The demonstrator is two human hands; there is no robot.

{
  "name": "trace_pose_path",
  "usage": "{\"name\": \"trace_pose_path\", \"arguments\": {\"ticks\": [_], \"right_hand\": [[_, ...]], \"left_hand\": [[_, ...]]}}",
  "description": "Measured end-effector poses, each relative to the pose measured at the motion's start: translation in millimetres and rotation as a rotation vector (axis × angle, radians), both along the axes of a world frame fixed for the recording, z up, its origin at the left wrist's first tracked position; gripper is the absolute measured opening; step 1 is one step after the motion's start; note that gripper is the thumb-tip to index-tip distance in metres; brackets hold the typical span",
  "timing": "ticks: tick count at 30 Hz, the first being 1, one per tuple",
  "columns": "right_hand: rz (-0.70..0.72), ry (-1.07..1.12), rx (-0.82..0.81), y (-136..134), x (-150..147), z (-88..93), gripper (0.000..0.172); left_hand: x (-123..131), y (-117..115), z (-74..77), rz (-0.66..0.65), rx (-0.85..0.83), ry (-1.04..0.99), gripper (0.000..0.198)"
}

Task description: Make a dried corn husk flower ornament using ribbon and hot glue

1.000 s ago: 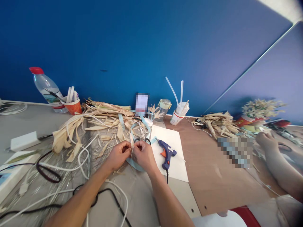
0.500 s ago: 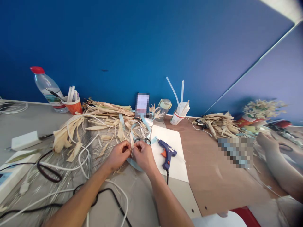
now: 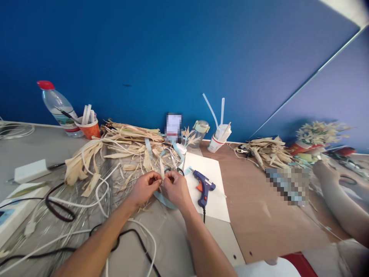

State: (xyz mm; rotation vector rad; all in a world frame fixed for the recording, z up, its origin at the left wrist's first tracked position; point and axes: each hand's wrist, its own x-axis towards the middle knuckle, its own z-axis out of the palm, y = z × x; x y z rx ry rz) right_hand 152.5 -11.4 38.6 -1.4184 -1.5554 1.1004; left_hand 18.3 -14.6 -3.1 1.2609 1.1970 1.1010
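Observation:
My left hand (image 3: 146, 187) and my right hand (image 3: 176, 188) meet over the table, fingertips pinched around a pale strip of corn husk (image 3: 162, 169) that stands up between them. Just behind my right fingers lie scissors (image 3: 180, 171), their handles partly covered. Light blue ribbon (image 3: 165, 201) curves below my hands, and more of it loops behind them. To the right, a blue hot glue gun (image 3: 204, 188) with an orange trigger rests on a white sheet (image 3: 217, 209). The lower end of the strip is hidden by my fingers.
Dried husks (image 3: 132, 132) pile along the back, beside an orange cup (image 3: 90, 129) and a water bottle (image 3: 62, 111). White and black cables (image 3: 141, 242) cross the left side. A paper cup with glue sticks (image 3: 216, 143) stands behind. Another person's arm (image 3: 341, 200) reaches in at right.
My hands have shifted very slightly, with a bit more of a gap between the fingertips. The strip stays between them; everything else looks the same.

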Motion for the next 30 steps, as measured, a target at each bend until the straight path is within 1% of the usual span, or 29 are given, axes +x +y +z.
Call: {"name": "trace_pose_path", "arguments": {"ticks": [6,12,16,21,27,30], "right_hand": [[0.016,-0.002,-0.003,0.7,-1.1,-0.9,0.008],[0.020,-0.029,-0.005,0.4,-1.3,-5.6,0.008],[0.024,-0.041,0.007,0.0,-1.4,-7.5,0.009],[0.026,-0.062,0.022,0.4,-1.2,-8.8,0.009],[0.027,-0.111,0.089,-0.5,-1.0,-10.1,0.009],[0.029,-0.150,0.119,-1.3,-0.9,-10.2,0.010]], "left_hand": [[-2.2,0.4,-5.2,-0.002,0.046,0.052,0.009],[-3.4,-0.4,-5.9,0.002,0.098,0.145,0.005],[-3.2,-0.6,-6.5,0.008,0.097,0.160,0.005],[-3.0,-0.5,-5.5,0.012,0.104,0.179,0.006],[-2.0,-1.6,-1.6,0.021,0.111,0.184,0.007],[-1.0,-2.4,0.6,0.034,0.118,0.217,0.007]]}}
